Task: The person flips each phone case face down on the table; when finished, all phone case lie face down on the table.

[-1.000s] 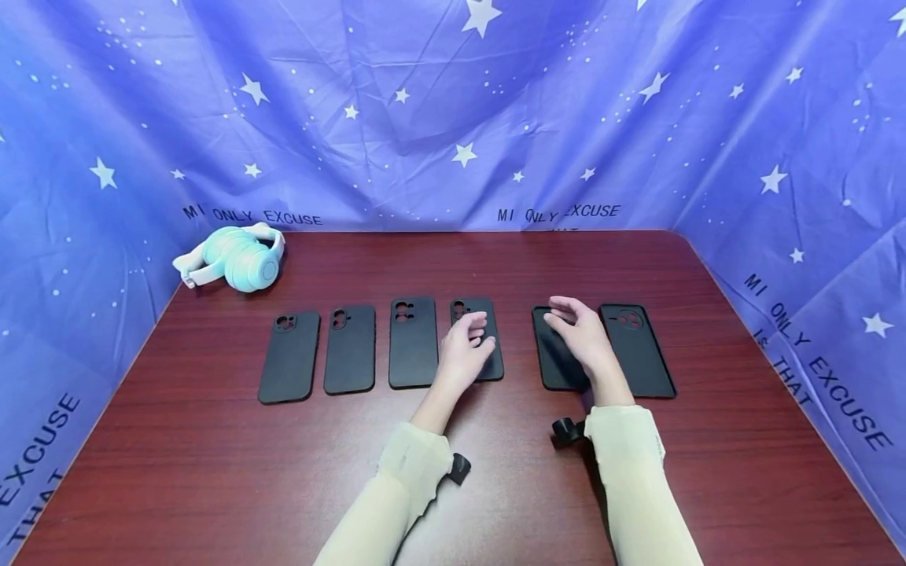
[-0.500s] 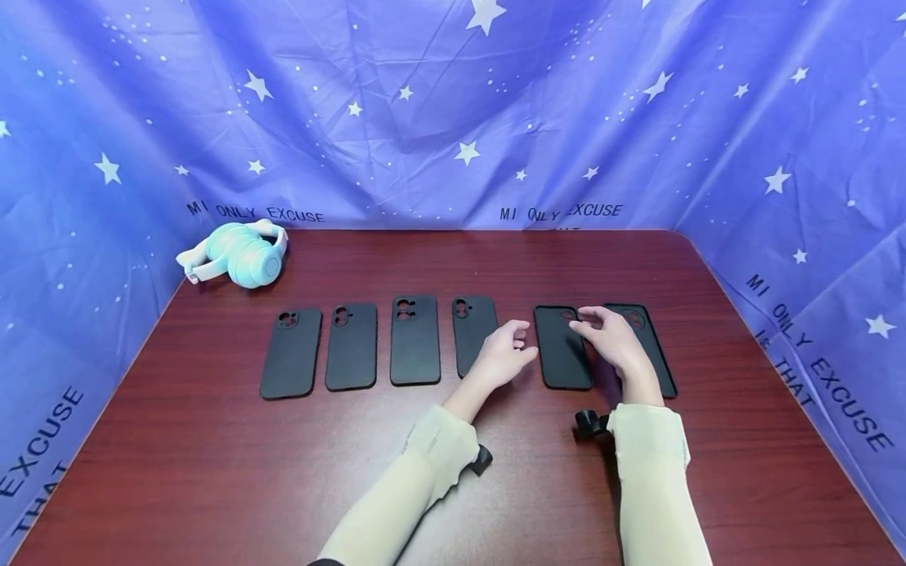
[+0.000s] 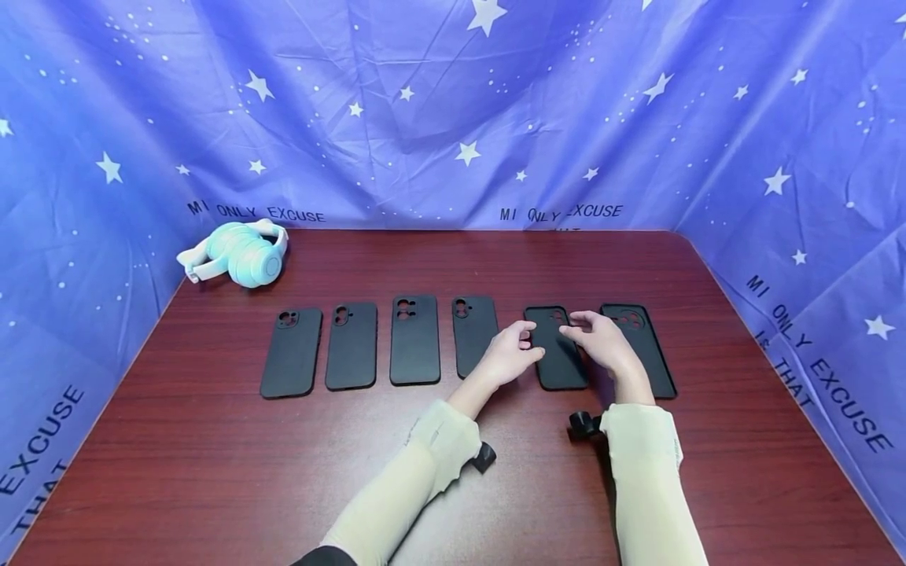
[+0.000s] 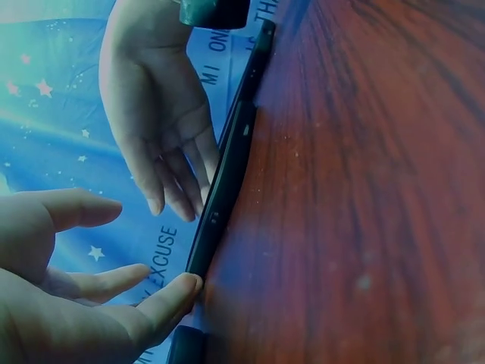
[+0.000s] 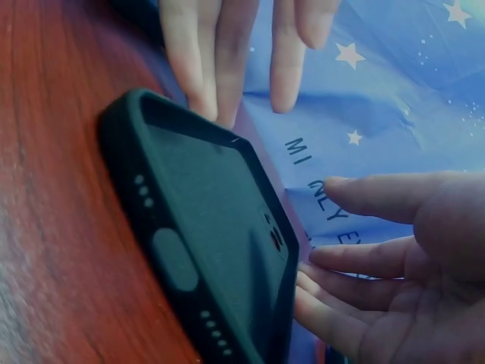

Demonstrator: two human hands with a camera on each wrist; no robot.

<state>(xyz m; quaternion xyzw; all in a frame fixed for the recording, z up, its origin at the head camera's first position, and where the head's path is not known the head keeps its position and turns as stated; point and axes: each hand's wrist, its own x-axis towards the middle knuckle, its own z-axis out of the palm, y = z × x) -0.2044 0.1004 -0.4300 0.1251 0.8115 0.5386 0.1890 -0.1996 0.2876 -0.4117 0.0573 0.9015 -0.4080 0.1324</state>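
Note:
A black phone case (image 3: 555, 358) lies between my hands in the head view, hollow side up, camera cutouts at the far end. My left hand (image 3: 508, 354) is at its left edge with the fingers extended; in the left wrist view a fingertip (image 4: 189, 284) touches the rim. At the right edge is my right hand (image 3: 605, 342), thumb and fingers apart. The right wrist view shows its fingers (image 5: 341, 303) against the case's side (image 5: 174, 262). Neither hand is curled round it. Another hollow-side-up phone case (image 3: 654, 358) lies just right, partly behind my right hand.
Left of my hands, several black phone cases lie back side up in a row, from the leftmost case (image 3: 292, 354) to the nearest case (image 3: 470, 334), partly covered by my left hand. Light-blue headphones (image 3: 244, 255) sit at the table's back left. A starry blue curtain (image 3: 425, 118) surrounds the table (image 3: 212, 472).
Both hands first moved right, my left hand leaving the fourth case. Over the last half second the case between them slid slightly left, my right hand moving left with it.

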